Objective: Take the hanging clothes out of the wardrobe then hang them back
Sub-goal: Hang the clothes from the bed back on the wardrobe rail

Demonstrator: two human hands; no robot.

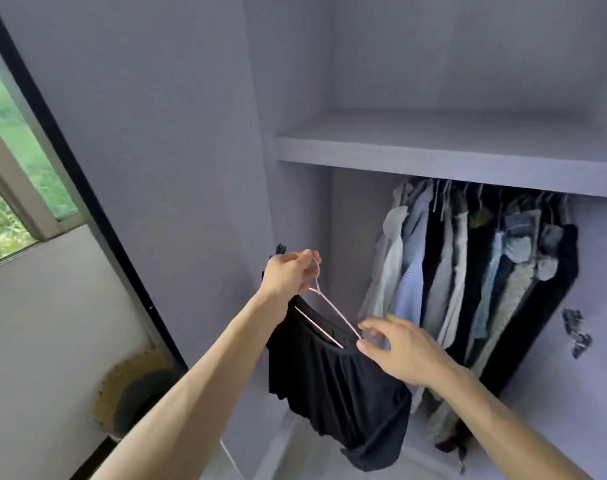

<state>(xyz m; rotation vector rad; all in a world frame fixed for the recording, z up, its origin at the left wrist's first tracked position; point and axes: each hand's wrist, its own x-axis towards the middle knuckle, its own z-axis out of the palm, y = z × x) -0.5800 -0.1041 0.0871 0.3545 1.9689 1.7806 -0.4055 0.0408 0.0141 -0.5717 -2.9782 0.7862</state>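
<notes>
A black garment hangs on a thin white wire hanger in front of the open wardrobe. My left hand is closed around the hanger's hook and holds it up. My right hand is at the hanger's right end, fingers spread and touching the wire and the garment's top edge. Several hanging clothes, shirts in white, blue and black, fill the space under the shelf on the right; the rail they hang from is hidden.
A pale shelf crosses the wardrobe above the clothes. The wardrobe's left side panel stands beside my left arm. A window is at far left, and a woven hat lies low on the left.
</notes>
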